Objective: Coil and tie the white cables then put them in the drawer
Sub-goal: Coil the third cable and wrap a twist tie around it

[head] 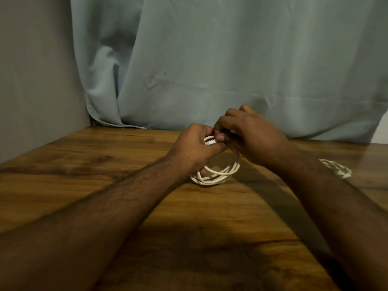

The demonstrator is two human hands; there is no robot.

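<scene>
White cable [218, 173], coiled, hangs below both sets of fingers onto the table [105, 164]. Left hand [195, 148] grips coil top; right hand [249, 139] pinches the end there. Tying step underway, likely; next, tuck end through. Second cable [336, 168] lies right of fingers.

Layout: hands and coil mid-tabletop, second bundle off to the right.

On tabletop [88, 164], near centre: coiled cable [218, 174], standing roughly upright, lower loops touching the surface. Left hand [195, 147] on the coil's left side, gripping its upper part along with a connector end [210, 141]. Right hand [252, 135] just right of the left, touching it, fingers over the coil's top. Well apart to the right, partly hidden behind the right forearm: second cable bundle [338, 169], lying flat on tabletop. Behind tabletop's far edge: curtain [231, 59], hanging down to it. Left of curtain, along tabletop's left side: wall [31, 70].
</scene>
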